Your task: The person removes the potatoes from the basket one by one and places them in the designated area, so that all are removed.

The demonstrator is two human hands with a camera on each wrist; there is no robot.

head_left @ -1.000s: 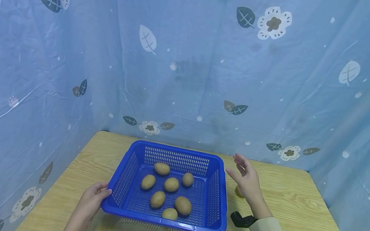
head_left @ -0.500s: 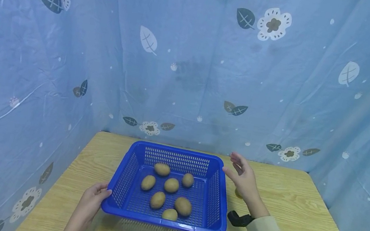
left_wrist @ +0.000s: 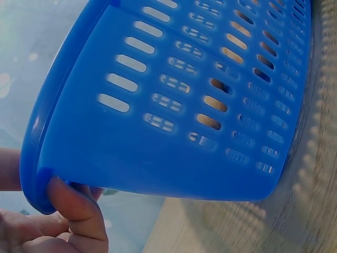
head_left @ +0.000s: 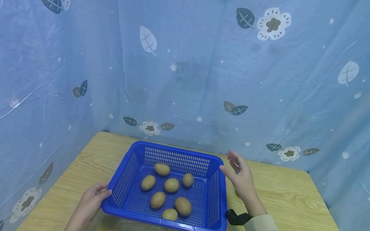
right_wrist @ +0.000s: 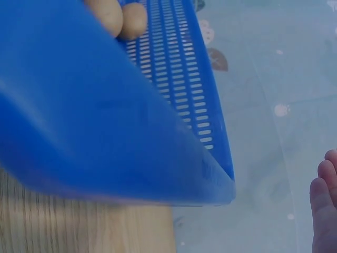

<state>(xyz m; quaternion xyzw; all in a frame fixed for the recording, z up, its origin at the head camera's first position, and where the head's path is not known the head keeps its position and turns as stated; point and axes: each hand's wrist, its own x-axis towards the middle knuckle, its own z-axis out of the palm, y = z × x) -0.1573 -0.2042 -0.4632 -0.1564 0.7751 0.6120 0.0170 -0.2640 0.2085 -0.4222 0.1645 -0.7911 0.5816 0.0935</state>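
Observation:
A blue plastic basket [head_left: 167,223] with slotted walls stands in the middle of the table, several potatoes [head_left: 171,185] spread over its floor. At its near left corner my left hand [head_left: 91,200] grips the rim; in the left wrist view the thumb [left_wrist: 79,208] hooks under the rim's edge. My right hand [head_left: 242,179] hovers by the far right part of the rim, fingers spread apart and nothing between them. Its fingertips [right_wrist: 322,192] show at the edge of the right wrist view. One more potato [head_left: 237,194] lies on the table, mostly hidden behind the right wrist.
The wooden table [head_left: 300,216] extends to both sides of the basket. A blue curtain [head_left: 192,71] with leaf and flower prints hangs behind and at the sides. Black wrist-camera parts [head_left: 235,218] sit close to the basket's right wall.
My right hand has drifted left, from beside the basket to its right rim, covering more of the loose potato. The left hand and the basket have stayed in place.

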